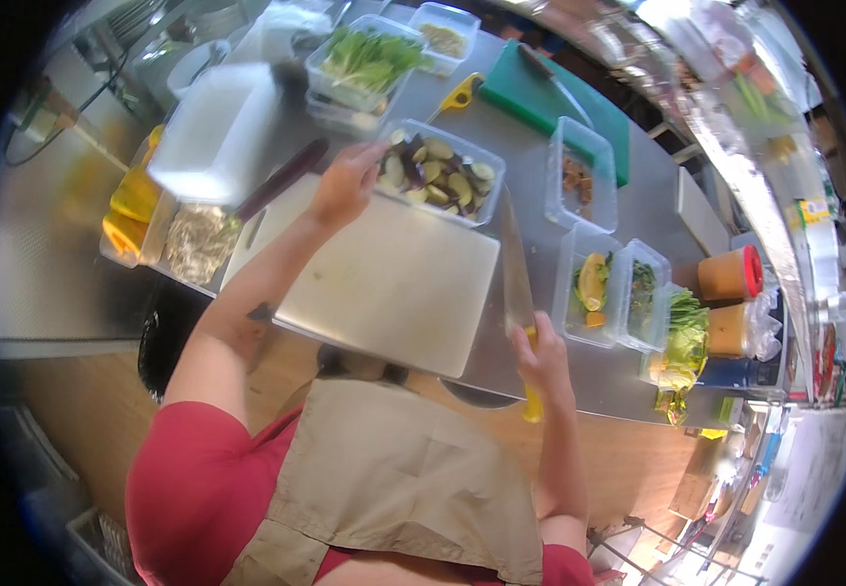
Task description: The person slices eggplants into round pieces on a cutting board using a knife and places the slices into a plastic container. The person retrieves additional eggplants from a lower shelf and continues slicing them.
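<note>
My right hand (542, 354) is closed around the yellow handle of a long kitchen knife (515, 264), whose blade points away from me to the right of the white cutting board (393, 278). At the near left corner of a clear plastic container (481, 207), my left hand (347, 184) appears to grip the rim, though its fingertips are partly hidden. Chunks of cut eggplant (433, 176) with dark skin and pale flesh fill that container. Left of this hand lies a whole long eggplant (281, 181). Only faint specks show on the board.
At left are a white tub (213, 132), yellow peppers (132, 203) and a foil-like heap (200, 242). Behind stand leafy greens (369, 59), a yellow-handled peeler-like tool (462, 93) and a green board (559, 98) with another knife. Several clear containers (579, 186) and lettuce (684, 337) line the right.
</note>
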A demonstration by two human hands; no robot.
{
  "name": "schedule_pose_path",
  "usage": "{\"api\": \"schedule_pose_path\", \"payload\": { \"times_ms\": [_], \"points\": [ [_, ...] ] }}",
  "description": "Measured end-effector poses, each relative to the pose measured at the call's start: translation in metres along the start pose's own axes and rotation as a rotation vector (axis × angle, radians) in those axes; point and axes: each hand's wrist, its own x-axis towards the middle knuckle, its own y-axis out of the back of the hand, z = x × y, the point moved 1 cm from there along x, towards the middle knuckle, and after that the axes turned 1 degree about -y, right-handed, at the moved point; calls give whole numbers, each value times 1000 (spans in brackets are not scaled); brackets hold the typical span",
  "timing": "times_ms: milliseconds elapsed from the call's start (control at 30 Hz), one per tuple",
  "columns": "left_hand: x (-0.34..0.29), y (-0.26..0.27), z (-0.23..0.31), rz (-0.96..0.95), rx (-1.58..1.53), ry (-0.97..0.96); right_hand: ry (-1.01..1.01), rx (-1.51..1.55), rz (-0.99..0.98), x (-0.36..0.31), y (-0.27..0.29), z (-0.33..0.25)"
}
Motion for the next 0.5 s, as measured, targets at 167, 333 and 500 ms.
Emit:
{"api": "schedule_pose_path", "payload": {
  "times_ms": [167, 333, 500],
  "points": [
    [-148, 27, 5, -781, 491, -294, -206, 174, -145, -69, -23, 15],
    [-177, 99, 63, -823, 715, 484, -278, 203, -177, -70, -45, 2],
    [-250, 249, 9, -675, 1428, 731, -123, 201, -171, -55, -46, -8]
  ]
}}
